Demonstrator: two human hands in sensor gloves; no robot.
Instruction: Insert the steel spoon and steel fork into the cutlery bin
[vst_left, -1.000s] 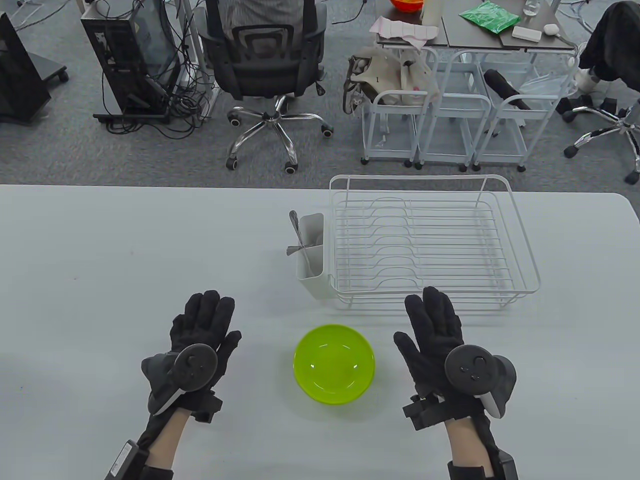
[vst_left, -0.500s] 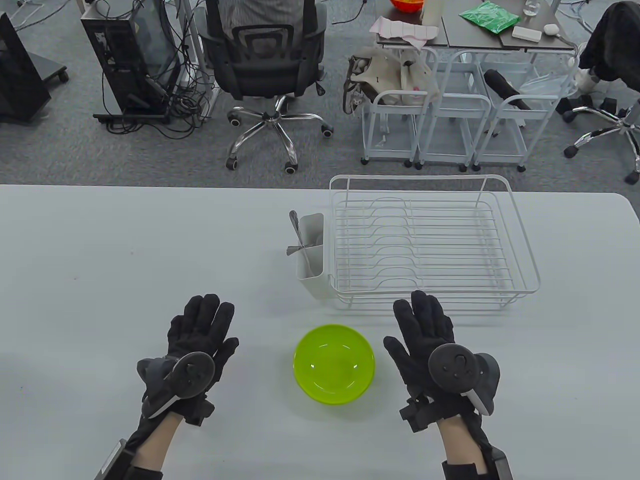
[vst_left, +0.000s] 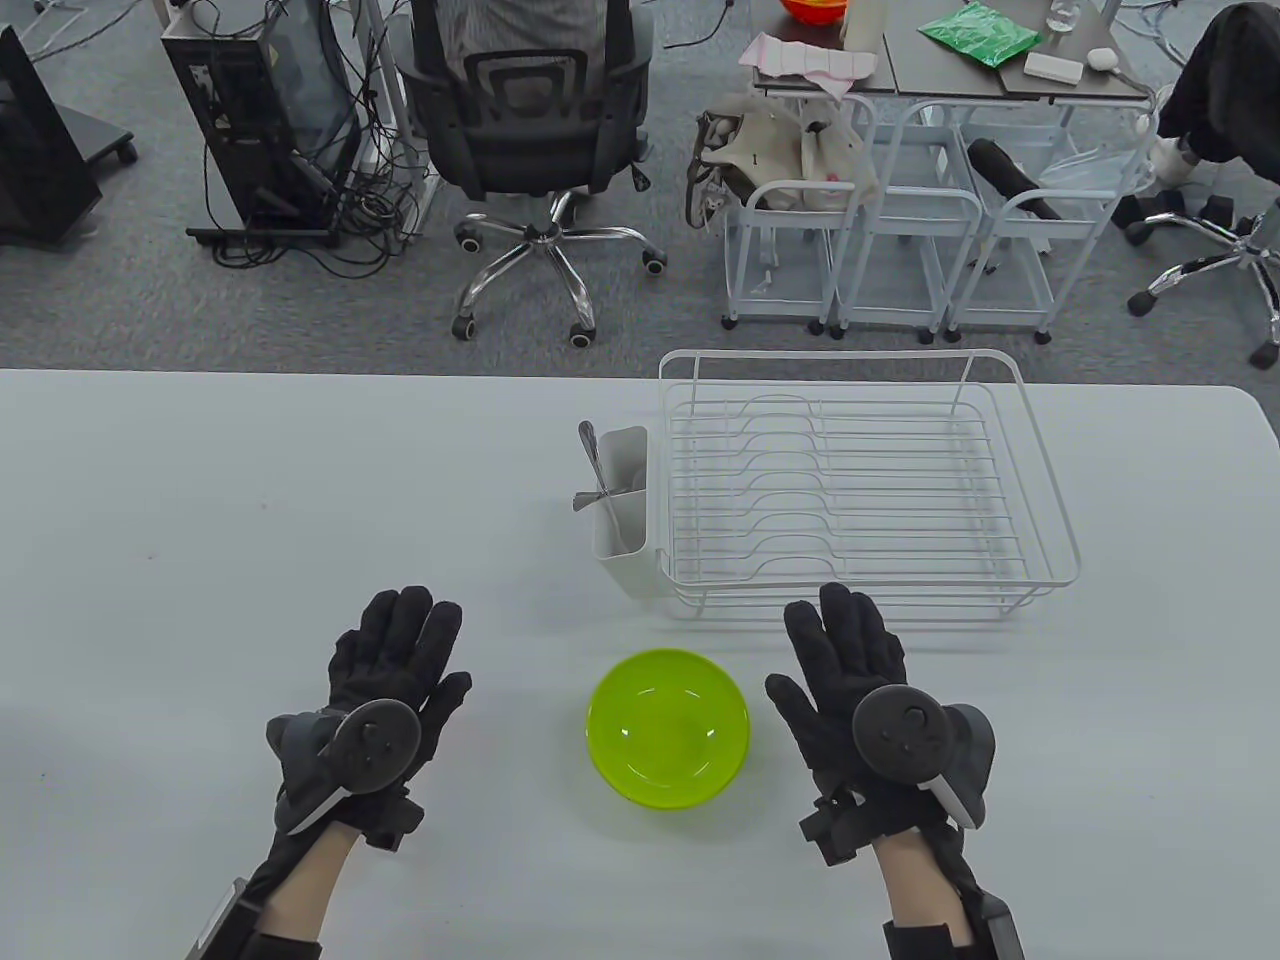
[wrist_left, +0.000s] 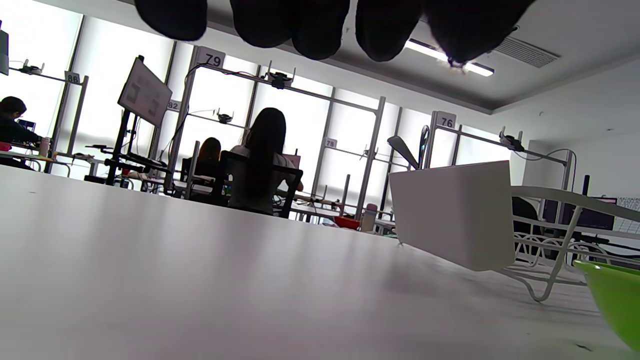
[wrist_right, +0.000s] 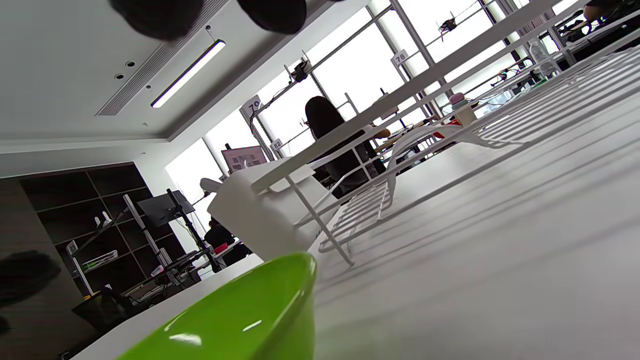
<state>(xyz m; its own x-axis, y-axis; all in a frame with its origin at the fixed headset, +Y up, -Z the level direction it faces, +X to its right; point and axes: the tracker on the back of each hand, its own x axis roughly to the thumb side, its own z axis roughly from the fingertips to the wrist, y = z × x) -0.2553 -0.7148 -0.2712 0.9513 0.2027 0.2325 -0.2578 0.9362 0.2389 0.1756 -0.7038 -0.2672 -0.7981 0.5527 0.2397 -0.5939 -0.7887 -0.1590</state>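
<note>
Nearest the table's (vst_left: 150, 600) front edge, the left hand (vst_left: 385, 675) and the right hand (vst_left: 850, 680) lie palm-down with fingers stretched out flat and close together, holding nothing. A lime-green bowl (vst_left: 668, 726) sits between them, apart from both. Just beyond the bowl stands the white cutlery bin (vst_left: 625, 525), hung against the left side of a white wire dish rack (vst_left: 860, 480). Two steel handles — the spoon (vst_left: 592, 452) and the fork (vst_left: 590, 498), though which is which cannot be told — already stick out of the bin, leaning left. Past the table's far edge stands a black office chair (vst_left: 525, 120).
</note>
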